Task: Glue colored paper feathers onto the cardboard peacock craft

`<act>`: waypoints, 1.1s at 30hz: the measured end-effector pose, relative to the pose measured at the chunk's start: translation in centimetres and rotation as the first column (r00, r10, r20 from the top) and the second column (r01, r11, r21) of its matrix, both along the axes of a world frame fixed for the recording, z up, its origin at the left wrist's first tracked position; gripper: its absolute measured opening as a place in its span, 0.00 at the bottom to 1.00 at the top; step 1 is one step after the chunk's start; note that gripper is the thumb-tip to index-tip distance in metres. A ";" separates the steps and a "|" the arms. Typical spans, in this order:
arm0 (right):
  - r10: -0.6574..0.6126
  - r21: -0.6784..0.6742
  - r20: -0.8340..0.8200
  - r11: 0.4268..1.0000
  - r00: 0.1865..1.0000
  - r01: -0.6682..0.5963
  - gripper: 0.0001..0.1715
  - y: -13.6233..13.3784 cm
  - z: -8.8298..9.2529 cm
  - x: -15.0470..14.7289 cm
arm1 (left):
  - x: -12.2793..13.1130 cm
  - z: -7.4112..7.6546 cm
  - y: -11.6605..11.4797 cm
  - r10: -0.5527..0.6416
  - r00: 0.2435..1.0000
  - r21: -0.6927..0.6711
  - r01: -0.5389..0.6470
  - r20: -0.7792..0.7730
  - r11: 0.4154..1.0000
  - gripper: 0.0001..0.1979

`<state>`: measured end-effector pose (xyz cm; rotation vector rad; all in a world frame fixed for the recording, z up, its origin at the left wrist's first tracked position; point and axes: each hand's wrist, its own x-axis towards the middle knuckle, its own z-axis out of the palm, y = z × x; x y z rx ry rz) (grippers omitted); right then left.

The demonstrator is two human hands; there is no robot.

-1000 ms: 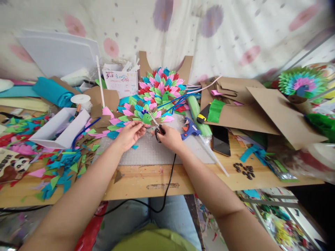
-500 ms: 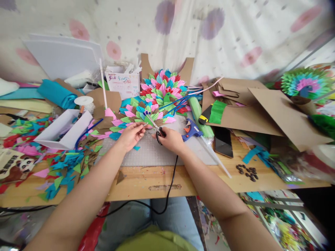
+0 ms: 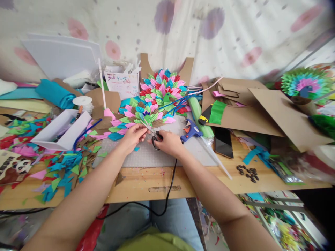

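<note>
My right hand (image 3: 169, 142) is closed on black-handled scissors (image 3: 155, 137), their blades pointing up and left toward a flat fan of folded paper feathers (image 3: 141, 116) in pink, green, blue and brown. My left hand (image 3: 133, 135) pinches something small at the fan's lower edge, right at the scissor tips; what it holds is too small to name. Both hands work over a translucent grey mat (image 3: 157, 153) on the wooden table (image 3: 146, 181). A second, fuller feather fan (image 3: 162, 89) leans against cardboard behind.
A blue glue gun (image 3: 191, 129) lies right of my hands, its black cord (image 3: 170, 184) dropping off the table edge. A phone (image 3: 223, 141), cardboard sheets (image 3: 261, 108) and dark beads (image 3: 247, 170) are to the right. Left are a white box (image 3: 61, 129) and paper scraps (image 3: 62, 167).
My right hand and the scissors have shifted slightly left and down toward my left hand, and the blades now meet the piece it pinches. The camera drifted a little.
</note>
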<state>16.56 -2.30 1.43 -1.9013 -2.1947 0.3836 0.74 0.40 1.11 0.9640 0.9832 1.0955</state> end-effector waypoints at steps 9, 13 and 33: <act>0.058 0.006 -0.032 0.998 0.998 -0.057 0.28 -0.2 0.1 0.0 | -0.4 -0.2 0.3 -0.023 0.998 0.063 0.026 -0.051 0.998 0.06; 0.065 0.004 -0.042 0.998 0.997 -0.065 0.28 -0.3 0.1 -0.1 | -0.4 -0.2 0.3 -0.045 0.998 0.059 0.048 -0.053 0.997 0.05; -0.067 -0.094 -0.014 0.993 0.998 0.066 0.36 -1.2 0.6 -2.4 | -0.7 -0.3 0.6 -0.066 0.998 -0.127 0.068 0.023 0.990 0.06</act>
